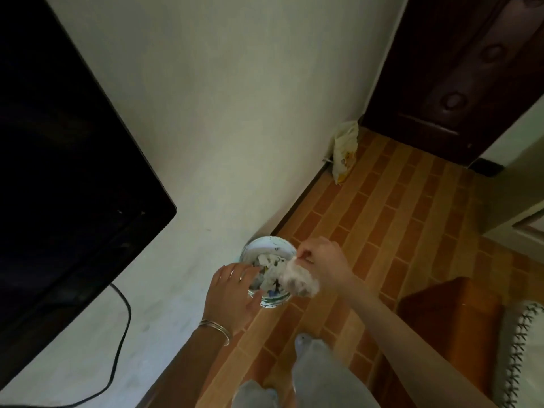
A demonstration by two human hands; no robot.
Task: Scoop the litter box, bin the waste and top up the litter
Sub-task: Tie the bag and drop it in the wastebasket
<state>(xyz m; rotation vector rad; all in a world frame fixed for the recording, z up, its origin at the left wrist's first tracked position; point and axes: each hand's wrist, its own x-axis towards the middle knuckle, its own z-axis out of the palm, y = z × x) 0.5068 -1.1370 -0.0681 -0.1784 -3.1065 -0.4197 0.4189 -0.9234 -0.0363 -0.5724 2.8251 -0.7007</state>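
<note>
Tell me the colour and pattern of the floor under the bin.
Orange-brown floor in a brick-like pattern with paler stripes, seen in the head view.

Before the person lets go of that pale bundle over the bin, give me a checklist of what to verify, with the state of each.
1. Bundle gripped by right hand: ok.
2. Bundle over the bin opening: not ok, it hangs at the right rim, partly outside.
3. Left hand steadying the near rim: ok.
4. Room inside the bin: not ok, crumpled waste reaches near the top.
5. Bundle closed against spills: cannot tell, blurred.
6. Litter bag ready by the wall: ok, upright, apart from the bin.
</note>
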